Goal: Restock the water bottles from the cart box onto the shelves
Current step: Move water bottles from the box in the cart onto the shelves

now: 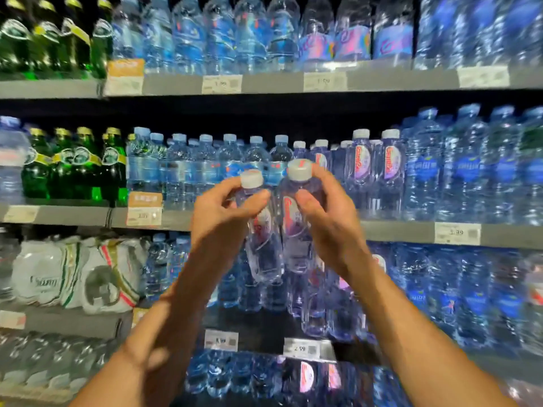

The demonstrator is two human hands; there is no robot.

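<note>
We're gripping one bottle [263, 230] in the left hand [219, 210], another [295, 218] in the right hand [323, 212] (necks only); they're nearly touching, so knocking could loosen our hold.

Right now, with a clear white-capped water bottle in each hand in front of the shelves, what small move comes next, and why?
Probably carry both forward and up to the right, toward the matching purple-labelled white-capped bottles on the middle grey shelf. The left hand grips one clear white-capped bottle, the right hand the other, both short of that shelf.
</note>
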